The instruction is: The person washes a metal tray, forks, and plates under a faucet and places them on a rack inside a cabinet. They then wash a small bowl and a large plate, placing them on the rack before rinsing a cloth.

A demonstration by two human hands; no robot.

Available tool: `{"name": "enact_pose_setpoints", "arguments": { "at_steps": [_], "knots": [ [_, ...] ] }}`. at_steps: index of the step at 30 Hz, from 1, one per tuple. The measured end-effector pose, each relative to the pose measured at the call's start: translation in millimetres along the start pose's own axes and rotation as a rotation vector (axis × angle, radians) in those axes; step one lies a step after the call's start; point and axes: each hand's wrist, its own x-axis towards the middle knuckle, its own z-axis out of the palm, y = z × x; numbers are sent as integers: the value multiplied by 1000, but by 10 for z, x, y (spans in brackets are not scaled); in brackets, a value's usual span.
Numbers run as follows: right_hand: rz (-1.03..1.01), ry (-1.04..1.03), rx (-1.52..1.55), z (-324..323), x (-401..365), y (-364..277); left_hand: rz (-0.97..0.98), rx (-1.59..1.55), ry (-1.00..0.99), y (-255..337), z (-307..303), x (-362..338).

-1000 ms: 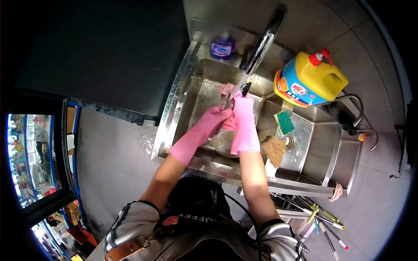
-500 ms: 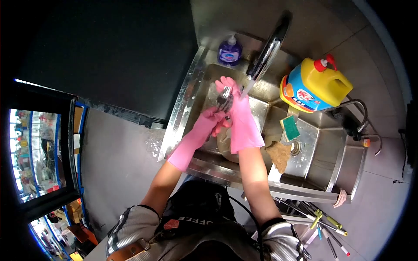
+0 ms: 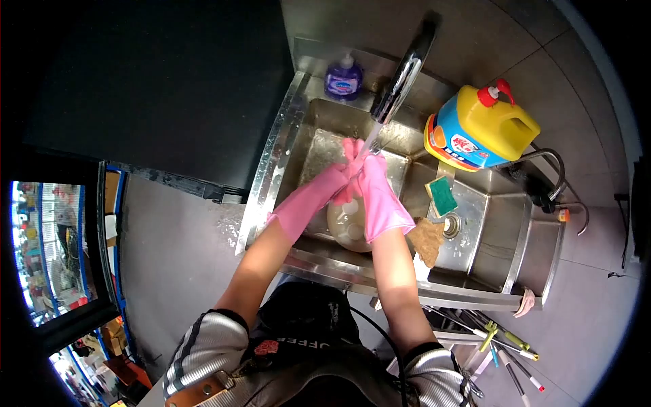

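Center frame, my left hand (image 3: pixel 333 178) and right hand (image 3: pixel 370 171) are gripping mostly hidden cutlery (image 3: pixel 377 144), fingers curled, under faucet (image 3: pixel 401 81).

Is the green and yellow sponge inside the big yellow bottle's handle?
No, the sponge lies by the sink's drain, apart from the yellow bottle.
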Motion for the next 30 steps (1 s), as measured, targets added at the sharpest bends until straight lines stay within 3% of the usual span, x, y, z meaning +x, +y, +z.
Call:
{"name": "enact_pose_setpoints", "arguments": {
  "at_steps": [2, 4, 7, 8, 9, 10, 13, 15, 17, 19, 23, 24, 25, 26, 29, 30],
  "knots": [
    [-104, 98, -138, -256, 346, -39, 83, 14, 11, -121, 1, 150],
    [-186, 79, 252, -109, 223, -174, 99, 120, -72, -180, -121, 182],
    [-202, -44, 517, -288, 270, -345, 159, -200, 52, -279, -233, 153],
    [-227, -86, 491, -339, 229, -355, 124, -386, 98, -373, -210, 317],
    [-183, 54, 566, -339, 264, -393, 145, -399, 132, -333, -119, 402],
    [-207, 49, 553, -351, 211, -414, 167, -413, 166, -304, -10, 507],
    [-235, 99, 557, -289, 14, -563, 440, -97, 169, -342, 113, 632],
    [-288, 149, 466, -199, -89, -680, 458, -310, 28, -472, 227, 951],
    [-355, 127, 396, -192, -110, -793, 398, -207, -31, -461, 215, 1153],
    [-409, 98, 341, -177, -165, -879, 127, -267, -5, -50, 244, 857],
    [-395, 15, 474, -307, -103, -880, 100, 218, 269, 252, 307, 848],
    [-376, 34, 529, -285, -118, -837, 179, 291, 276, 304, 274, 785],
    [-355, 51, 584, -275, -111, -816, 242, 30, 195, 195, 230, 913],
    [-395, -66, 674, -405, 5, -745, 302, -231, 112, 42, 180, 1074],
    [-330, -151, 887, -697, 210, -606, 301, -420, -26, 88, 118, 933],
    [-341, -167, 894, -682, 177, -591, 157, -646, -77, 94, 123, 988]
  ]
}}
